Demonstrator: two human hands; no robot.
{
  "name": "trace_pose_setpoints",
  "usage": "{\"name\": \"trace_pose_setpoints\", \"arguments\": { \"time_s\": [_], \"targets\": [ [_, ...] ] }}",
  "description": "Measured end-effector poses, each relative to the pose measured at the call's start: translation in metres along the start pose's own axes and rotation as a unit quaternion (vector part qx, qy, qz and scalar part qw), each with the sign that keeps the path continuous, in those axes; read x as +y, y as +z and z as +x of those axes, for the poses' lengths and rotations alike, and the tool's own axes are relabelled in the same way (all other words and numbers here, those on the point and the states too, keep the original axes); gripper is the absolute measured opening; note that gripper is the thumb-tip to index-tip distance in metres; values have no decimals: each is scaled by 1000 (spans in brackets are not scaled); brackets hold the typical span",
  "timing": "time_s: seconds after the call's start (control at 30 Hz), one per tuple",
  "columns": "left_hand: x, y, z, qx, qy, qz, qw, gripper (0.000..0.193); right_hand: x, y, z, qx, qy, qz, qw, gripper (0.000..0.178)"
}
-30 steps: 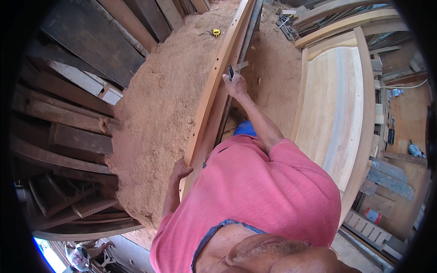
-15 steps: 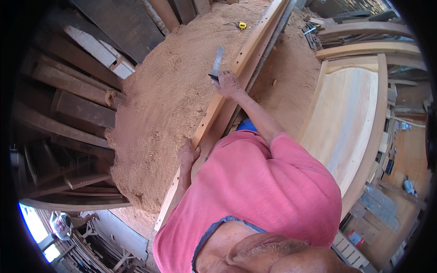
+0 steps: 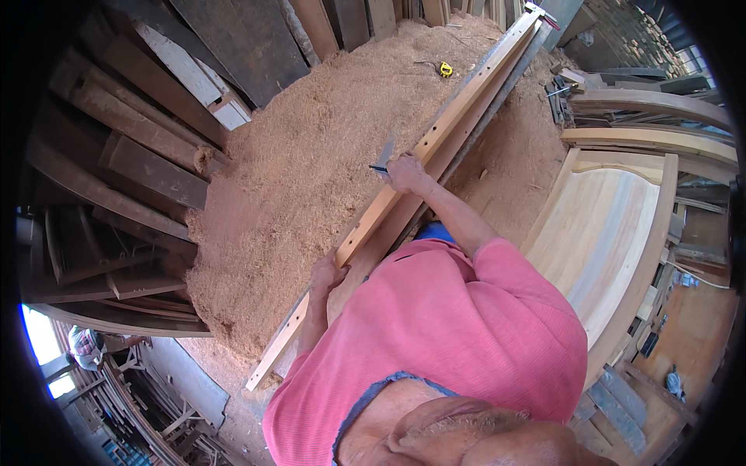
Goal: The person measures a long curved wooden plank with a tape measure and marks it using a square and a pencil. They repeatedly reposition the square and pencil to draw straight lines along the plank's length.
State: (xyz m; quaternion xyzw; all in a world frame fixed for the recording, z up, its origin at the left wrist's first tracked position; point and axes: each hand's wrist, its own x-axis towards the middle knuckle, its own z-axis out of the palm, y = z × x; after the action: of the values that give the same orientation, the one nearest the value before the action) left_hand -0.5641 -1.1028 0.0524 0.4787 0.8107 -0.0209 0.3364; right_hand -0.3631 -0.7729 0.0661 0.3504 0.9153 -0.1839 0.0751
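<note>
A long wooden beam [image 3: 381,208] with several dark holes along its pale edge runs diagonally in front of me, from the far right to the near left. My right hand [image 3: 408,172] is closed at the far part of this beam. It holds what looks like a try square [image 3: 387,151], with a flat metal blade and a dark stock. The blade sticks out past the beam's left side. Nearer to me, my left hand [image 3: 328,273] grips the beam, its fingers wrapped over the edge. A second board lies alongside the beam on its right.
Wood shavings [image 3: 287,179] cover the floor, with a yellow tape measure [image 3: 444,70] on them. Planks [image 3: 155,167] lean at the left. A curved-top wooden panel [image 3: 598,241] lies at the right beside stacked timber. Another person [image 3: 85,346] is at the far lower left.
The whole view has shifted, so things sit further right. The square's blade has tipped lower and looks shorter beside my right hand. My left hand keeps its grip on the beam.
</note>
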Motion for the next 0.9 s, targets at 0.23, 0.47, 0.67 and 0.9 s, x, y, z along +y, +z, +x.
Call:
{"name": "trace_pose_setpoints", "arguments": {
  "time_s": [0.23,0.47,0.67,0.9],
  "targets": [
    [-35,-5,2,-105,73,-69,989,91,-16,-2,5,-88,0,-6,996,46],
    [-56,9,8,-88,28,-104,990,101,-19,35,12,-28,-51,0,998,45],
    [-44,40,-20,85,31,80,993,139,-27,57,31,-35,-52,8,998,43],
    [-40,51,-13,78,12,107,991,149,-32,53,38,-62,-53,-20,996,42]
  ]
}}
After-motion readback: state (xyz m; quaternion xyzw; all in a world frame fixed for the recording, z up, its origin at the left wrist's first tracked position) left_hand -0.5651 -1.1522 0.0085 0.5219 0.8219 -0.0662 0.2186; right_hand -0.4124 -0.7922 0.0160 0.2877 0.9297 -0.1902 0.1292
